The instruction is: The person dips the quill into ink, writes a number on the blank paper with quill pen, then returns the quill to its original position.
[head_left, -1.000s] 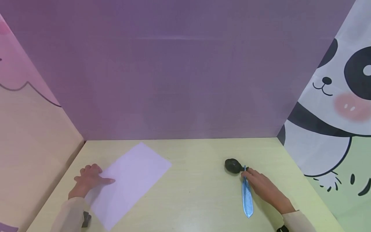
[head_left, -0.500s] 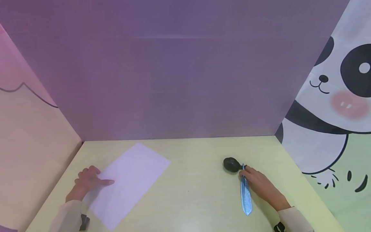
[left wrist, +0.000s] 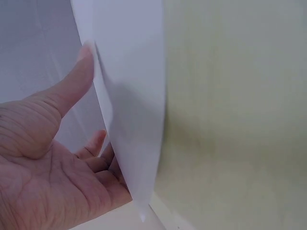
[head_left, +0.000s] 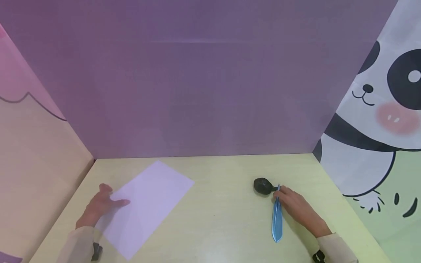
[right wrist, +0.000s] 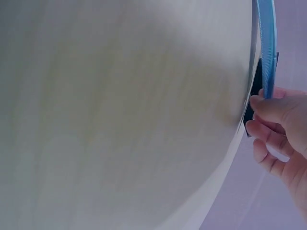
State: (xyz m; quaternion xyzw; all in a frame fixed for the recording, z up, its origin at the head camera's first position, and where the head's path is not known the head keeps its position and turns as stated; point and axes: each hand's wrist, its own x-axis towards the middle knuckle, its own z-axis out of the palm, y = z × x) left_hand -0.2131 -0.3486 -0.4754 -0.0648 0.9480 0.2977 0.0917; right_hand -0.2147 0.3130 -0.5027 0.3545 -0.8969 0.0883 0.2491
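Observation:
A sheet of white paper [head_left: 151, 204] lies slantwise on the left of the table. At its left edge is my left hand [head_left: 100, 204], thumb stretched over the paper. In the left wrist view that thumb touches the paper's edge [left wrist: 129, 105], and the other fingers are partly hidden behind the sheet. My right hand [head_left: 297, 208] pinches a slim, shiny blue pointed thing [head_left: 277, 223] near its far end, between thumb and fingers. Left of these fingertips lies a rounded black lump [head_left: 262, 186] with a thin neck; whether the hand also holds the neck is unclear.
The pale wooden table [head_left: 217, 233] meets a purple panel [head_left: 204, 91] at the back. A pink and beige panel [head_left: 36, 164] stands on the left, and a panda-printed one [head_left: 365, 164] on the right.
My left hand's fingers have drawn in from a spread pose and slipped partly out of sight by the paper's edge. The blue thing has turned slightly in my right hand, its near tip shifting left.

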